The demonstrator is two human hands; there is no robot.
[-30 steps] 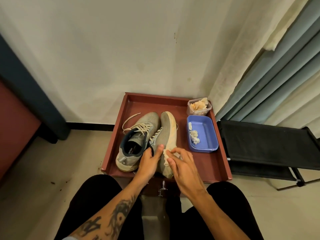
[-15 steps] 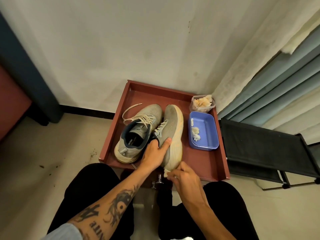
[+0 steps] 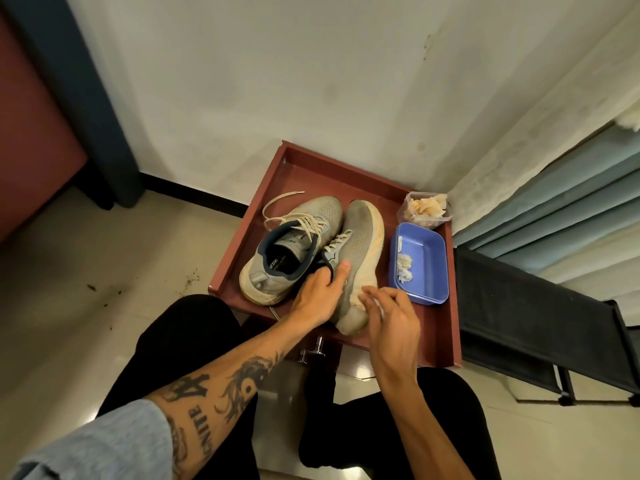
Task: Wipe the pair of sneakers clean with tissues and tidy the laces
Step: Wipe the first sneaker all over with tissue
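We face a pale wall (image 3: 277, 81) above a glossy tiled floor (image 3: 86, 271), with grey-blue curtains (image 3: 554, 188) hanging at the right and a black fabric-covered stand (image 3: 519, 296) below them. A red-brown tray (image 3: 433, 327) sits on the floor against the wall, just in front of our knees, and holds both shoes. The upright sneaker (image 3: 291, 258) stands on the tray's left side with its dark insole showing. The tilted sneaker (image 3: 360, 237) leans beside it, touching it, with its yellowed sole turned to the right. To the right of the shoes lies a blue container (image 3: 429, 258), and behind that a small clear tub (image 3: 405, 216) stuffed with tissues (it sits in the tray's far right corner). Our left hand (image 3: 317, 296) grips the tilted sneaker at its collar, thumb lying on the grey upper and fingers hooked inside the opening. Our right hand (image 3: 391, 320) has its fingers curled against the sole edge near the heel; we cannot tell whether a tissue is pinched under them. Crumpled wads (image 3: 404, 266) lie in the blue container, and a loose lace (image 3: 277, 211) loops out from the upright sneaker.
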